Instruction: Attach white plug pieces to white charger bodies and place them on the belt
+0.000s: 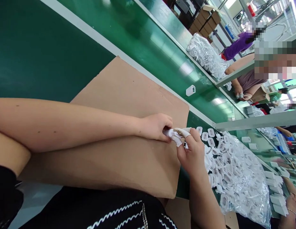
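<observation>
My left hand [156, 126] lies across a brown cardboard sheet [119, 95], its fingers curled into a pinch. My right hand [192, 154] rises from below with white finger cots on thumb and forefinger. Both hands meet on a small white part [171, 133], which they hold between them; its shape is mostly hidden by the fingers. Just right of the hands lies a big heap of small white plugs in clear plastic wrap [234, 171].
A green conveyor belt [148, 44] runs diagonally behind the cardboard, carrying a single white charger [190, 90]. A second heap of wrapped parts [206, 55] lies farther along. Other people sit at the line on the right [245, 84]. Metal rails [257, 121] cross the right side.
</observation>
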A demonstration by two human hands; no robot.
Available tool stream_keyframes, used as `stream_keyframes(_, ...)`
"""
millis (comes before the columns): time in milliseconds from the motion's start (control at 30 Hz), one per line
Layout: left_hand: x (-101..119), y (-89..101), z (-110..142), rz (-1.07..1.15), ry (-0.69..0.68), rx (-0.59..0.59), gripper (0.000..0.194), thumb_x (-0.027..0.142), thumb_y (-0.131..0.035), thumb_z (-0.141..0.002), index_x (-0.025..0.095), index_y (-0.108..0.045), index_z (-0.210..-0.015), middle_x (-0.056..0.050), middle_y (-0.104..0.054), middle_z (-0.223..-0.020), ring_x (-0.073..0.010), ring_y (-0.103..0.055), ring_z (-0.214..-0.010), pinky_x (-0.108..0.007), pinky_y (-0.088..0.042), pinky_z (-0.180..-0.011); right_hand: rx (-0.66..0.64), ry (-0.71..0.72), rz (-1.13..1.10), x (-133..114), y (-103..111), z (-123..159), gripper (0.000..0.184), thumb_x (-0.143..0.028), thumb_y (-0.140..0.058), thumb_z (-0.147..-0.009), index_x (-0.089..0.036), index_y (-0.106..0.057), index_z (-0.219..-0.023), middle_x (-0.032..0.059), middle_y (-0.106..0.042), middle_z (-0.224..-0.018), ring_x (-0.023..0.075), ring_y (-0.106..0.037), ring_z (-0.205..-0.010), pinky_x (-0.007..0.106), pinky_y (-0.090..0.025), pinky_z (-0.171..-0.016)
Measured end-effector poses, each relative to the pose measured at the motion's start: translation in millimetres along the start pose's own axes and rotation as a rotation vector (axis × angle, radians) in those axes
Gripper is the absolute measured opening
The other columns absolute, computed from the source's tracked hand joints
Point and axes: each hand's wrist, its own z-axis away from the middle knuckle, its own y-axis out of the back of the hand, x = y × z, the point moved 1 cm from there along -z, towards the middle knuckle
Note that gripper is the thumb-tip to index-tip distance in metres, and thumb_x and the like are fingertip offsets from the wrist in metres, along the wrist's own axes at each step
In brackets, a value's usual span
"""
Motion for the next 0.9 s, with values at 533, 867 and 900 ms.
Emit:
stream_keyframes(533,6,-4.3,4,-0.001,0.071,0.04,0.025,0.036,-0.081,-0.074,0.016,-0.066,-0.071,-0.001,-0.061,-0.082,-0.0144,-0.057,-0.074,-0.026,-0.042,-0.066,-0.059,-0.04,0.039,4,-3,-7,0.022,-0.001,-0.051,-0.071,-0.022,-0.051,-0.069,0.001,-0.043,-0.074,0.0183,-0.044,-0.067,0.031,-0.032,-0.058)
stream_keyframes(867,-13,47.6,-35,-0.109,0.274,0.299,0.043,0.053,-0.078,-0.072,0.017,-0.075,-0.097,-0.004,-0.074,-0.093,-0.0227,-0.067,-0.086,-0.029,-0.049,-0.073,-0.073,-0.353,0.043,32,17,17,0.039,-0.027,-0.07,-0.088,-0.022,-0.065,-0.127,0.0118,-0.062,-0.115,0.0298,-0.058,-0.105,0.042,-0.05,-0.087)
stream_keyframes(900,-23,63.5,-44,-0.179,0.316,0.384,0.045,0.054,-0.077,-0.072,0.017,-0.075,-0.098,-0.005,-0.075,-0.094,-0.024,-0.067,-0.087,-0.029,-0.049,-0.075,-0.136,-0.365,0.115,35,21,19,0.04,-0.027,-0.074,-0.086,-0.02,-0.067,-0.125,0.0131,-0.062,-0.117,0.0324,-0.057,-0.108,0.045,-0.049,-0.091)
